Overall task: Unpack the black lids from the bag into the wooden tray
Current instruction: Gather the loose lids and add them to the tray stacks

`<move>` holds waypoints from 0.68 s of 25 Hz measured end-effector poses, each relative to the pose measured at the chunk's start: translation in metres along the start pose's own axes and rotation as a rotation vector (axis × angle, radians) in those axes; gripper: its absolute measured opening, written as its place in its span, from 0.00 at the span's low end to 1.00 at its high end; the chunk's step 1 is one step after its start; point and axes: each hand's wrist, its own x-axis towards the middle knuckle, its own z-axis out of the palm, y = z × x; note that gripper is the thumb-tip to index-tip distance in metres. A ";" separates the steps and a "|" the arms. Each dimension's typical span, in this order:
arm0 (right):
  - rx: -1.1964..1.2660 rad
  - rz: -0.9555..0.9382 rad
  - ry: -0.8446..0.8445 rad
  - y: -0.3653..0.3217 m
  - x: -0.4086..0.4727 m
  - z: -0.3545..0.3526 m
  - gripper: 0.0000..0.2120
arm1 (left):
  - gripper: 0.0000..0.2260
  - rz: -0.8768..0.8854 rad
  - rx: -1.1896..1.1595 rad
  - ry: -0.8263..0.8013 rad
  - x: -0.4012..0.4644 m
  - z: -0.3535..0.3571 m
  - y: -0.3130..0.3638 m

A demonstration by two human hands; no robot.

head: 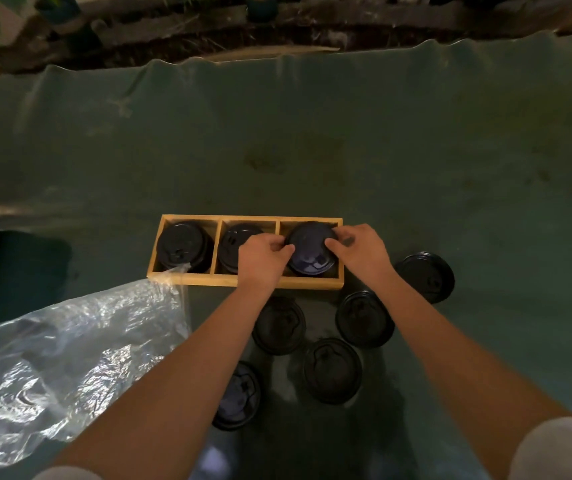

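While the clear bag (pixel 69 358) lies slack and seemingly emptied beside the wooden tray (pixel 243 280), both hands pinch one lid (pixel 310 249) over its right compartment: left hand (pixel 262 252), right hand (pixel 359 249). Thin, light, likely slippery plastic; rim edges give the safest hold.

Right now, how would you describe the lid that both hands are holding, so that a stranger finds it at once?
Find the wooden tray with three compartments on the green sheet. Look in its right compartment: the black lid there is gripped by the left hand and right hand. No other lid is touched by a hand.
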 end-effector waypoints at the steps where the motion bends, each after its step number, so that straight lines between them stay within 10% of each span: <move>1: 0.004 0.027 0.005 0.001 0.001 0.003 0.13 | 0.14 0.008 0.010 0.016 0.001 0.003 0.000; 10: 0.097 -0.049 0.273 -0.010 -0.071 -0.006 0.07 | 0.11 0.227 -0.011 -0.020 -0.060 -0.031 -0.037; 17: 0.002 0.401 0.188 0.049 -0.199 0.036 0.11 | 0.21 0.102 0.835 -0.257 -0.121 -0.052 -0.140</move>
